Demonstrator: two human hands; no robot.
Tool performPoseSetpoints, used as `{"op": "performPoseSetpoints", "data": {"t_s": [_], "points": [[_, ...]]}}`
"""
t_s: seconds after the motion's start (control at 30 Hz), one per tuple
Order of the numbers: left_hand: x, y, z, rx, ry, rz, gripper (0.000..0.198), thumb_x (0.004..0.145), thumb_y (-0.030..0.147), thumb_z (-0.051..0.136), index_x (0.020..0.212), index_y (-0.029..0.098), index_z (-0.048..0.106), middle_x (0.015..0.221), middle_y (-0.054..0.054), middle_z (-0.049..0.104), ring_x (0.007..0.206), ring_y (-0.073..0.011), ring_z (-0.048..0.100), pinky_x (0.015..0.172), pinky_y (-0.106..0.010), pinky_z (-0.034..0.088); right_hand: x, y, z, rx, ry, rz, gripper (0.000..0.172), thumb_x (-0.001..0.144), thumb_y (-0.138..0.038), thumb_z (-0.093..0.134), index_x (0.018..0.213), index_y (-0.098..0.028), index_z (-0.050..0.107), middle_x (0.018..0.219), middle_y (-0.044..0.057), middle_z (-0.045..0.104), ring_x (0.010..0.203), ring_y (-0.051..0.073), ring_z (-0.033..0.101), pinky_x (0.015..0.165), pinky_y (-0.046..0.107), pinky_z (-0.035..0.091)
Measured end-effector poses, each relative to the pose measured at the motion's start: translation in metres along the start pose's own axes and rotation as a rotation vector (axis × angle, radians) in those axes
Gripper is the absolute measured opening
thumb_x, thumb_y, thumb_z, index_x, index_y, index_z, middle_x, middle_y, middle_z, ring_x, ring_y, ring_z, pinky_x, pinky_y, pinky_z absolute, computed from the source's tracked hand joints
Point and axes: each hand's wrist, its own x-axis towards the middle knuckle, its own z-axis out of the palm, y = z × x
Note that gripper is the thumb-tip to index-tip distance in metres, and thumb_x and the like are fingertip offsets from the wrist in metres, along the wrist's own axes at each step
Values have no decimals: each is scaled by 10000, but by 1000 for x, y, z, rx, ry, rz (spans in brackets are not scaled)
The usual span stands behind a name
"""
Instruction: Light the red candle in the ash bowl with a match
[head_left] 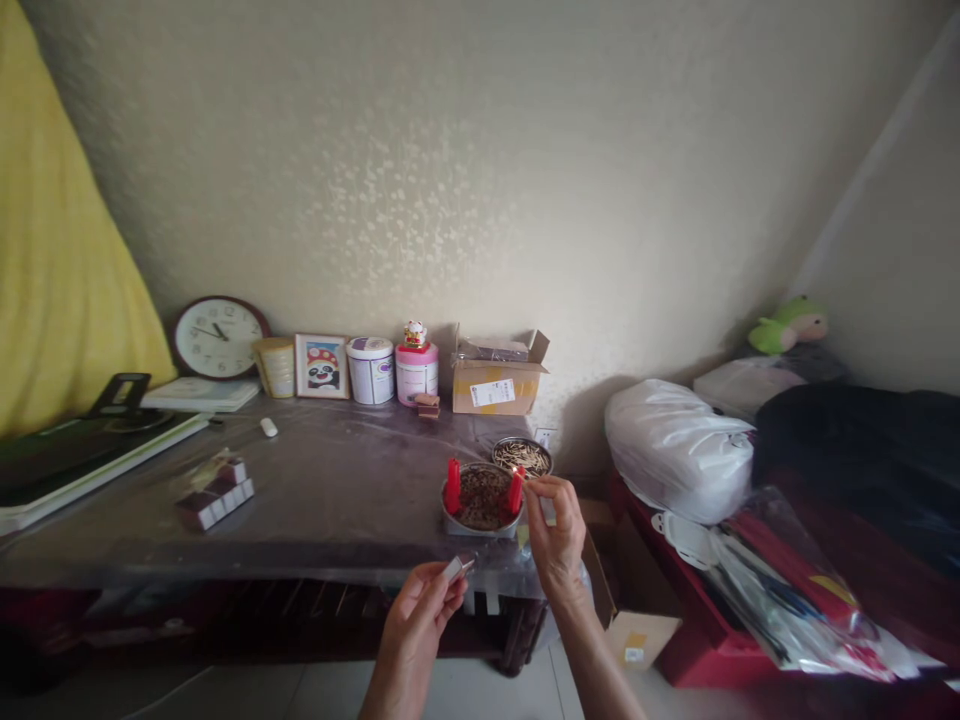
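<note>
A round metal tin point(482, 505) of dark grainy filling stands near the table's right front edge. Two red candles rise from it, one on the left point(453, 487) and one on the right point(516, 491). My right hand point(555, 520) pinches a thin matchstick, its tip with a small flame at the top of the right candle. Below and left of the tin, my left hand point(424, 605) holds a small matchbox point(455, 570) between thumb and fingers. Behind the tin sits a round dish of matchsticks point(523, 457).
Stacked small boxes point(217, 503) lie on the table's left. Along the wall stand a clock point(220, 338), a framed panda picture point(322, 367), cans and a cardboard box point(496, 385). White bags point(679, 450) are at right.
</note>
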Motion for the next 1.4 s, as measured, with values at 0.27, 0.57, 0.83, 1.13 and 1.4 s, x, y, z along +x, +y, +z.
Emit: {"op": "performPoseSetpoints", "data": {"t_s": [0.27, 0.57, 0.83, 1.13, 1.4], "points": [[-1, -1, -2, 11, 4, -14, 299, 641, 407, 777, 830, 182, 721, 881, -55, 760, 809, -149, 653, 795, -258, 486, -2, 5, 1, -31, 8, -19, 52, 863, -165, 595, 838, -211, 601, 837, 26, 616, 793, 159, 594, 730, 306, 499], [-4, 3, 2, 23, 14, -7, 298, 658, 400, 765, 851, 176, 727, 891, -61, 757, 830, -160, 653, 814, -271, 487, -2, 8, 1, -48, 27, -26, 47, 865, -160, 596, 855, -206, 599, 847, 31, 613, 797, 157, 590, 738, 307, 495], [-4, 1, -1, 11, -4, -16, 286, 663, 391, 766, 847, 176, 723, 896, -54, 762, 825, -153, 658, 810, -261, 490, -2, 9, 1, -55, 22, -23, 44, 869, -168, 585, 855, -209, 596, 847, 32, 615, 796, 160, 596, 734, 311, 500], [-3, 1, -1, 20, 24, -21, 310, 639, 410, 778, 833, 174, 723, 897, -62, 764, 813, -155, 657, 806, -275, 493, -1, 9, -1, -62, 24, -12, 57, 863, -151, 586, 834, -200, 592, 851, 36, 609, 789, 153, 586, 727, 300, 493], [-3, 1, -1, 21, 8, -24, 288, 678, 396, 753, 861, 177, 714, 934, -55, 762, 834, -142, 654, 807, -249, 488, 1, 8, -3, -25, 36, 38, 53, 853, -193, 594, 803, -209, 602, 835, 32, 617, 782, 158, 590, 730, 314, 490]]}}
